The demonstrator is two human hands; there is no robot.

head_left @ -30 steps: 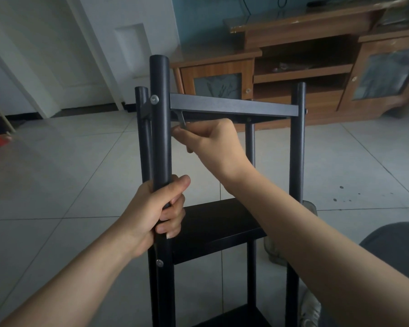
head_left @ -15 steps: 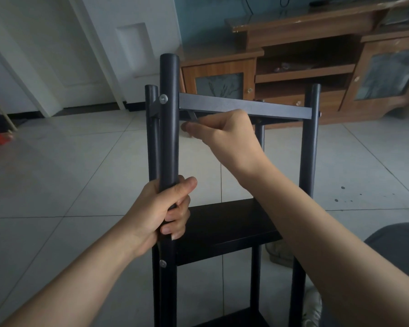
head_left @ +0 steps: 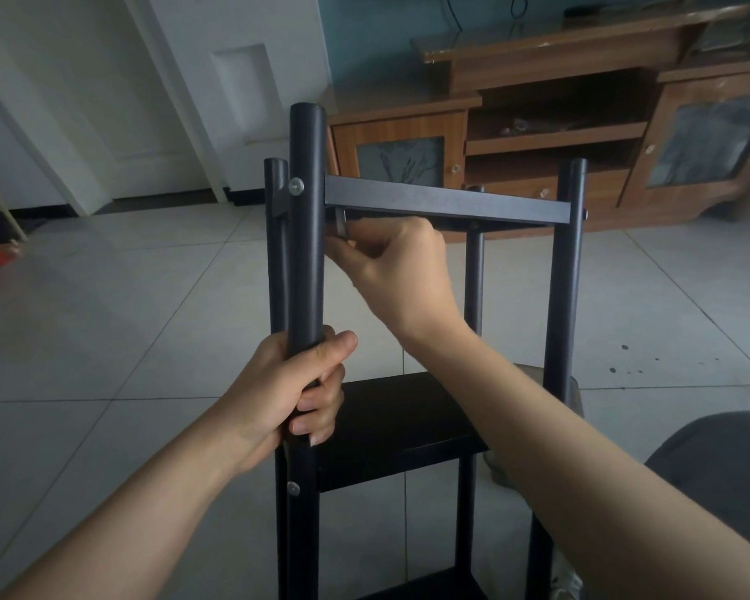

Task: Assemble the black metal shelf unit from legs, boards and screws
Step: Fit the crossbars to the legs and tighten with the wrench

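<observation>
On the tiled floor [head_left: 105, 322] ahead of you, the head view shows the black shelf unit [head_left: 408, 422] standing upright, its four legs up and a middle board [head_left: 399, 426] already fixed between them. Your left hand [head_left: 286, 396] wraps its fingers [head_left: 321, 409] fully round the near front leg [head_left: 306, 227], just above the middle board, which looks meant to steady the frame against twisting. Your right hand [head_left: 397, 275] reaches under the top board [head_left: 447, 201] at that same corner, its fingers curled and pinching a small metal key [head_left: 341, 223] that stands up toward the board's underside; the joint it meets is hidden, so you cannot confirm it is seated. A silver screw head [head_left: 295, 186] shows on the leg at top-board height, another screw [head_left: 293, 487] lower down. Likely you are tightening this corner. Beyond stands a wooden cabinet [head_left: 537, 136].
</observation>
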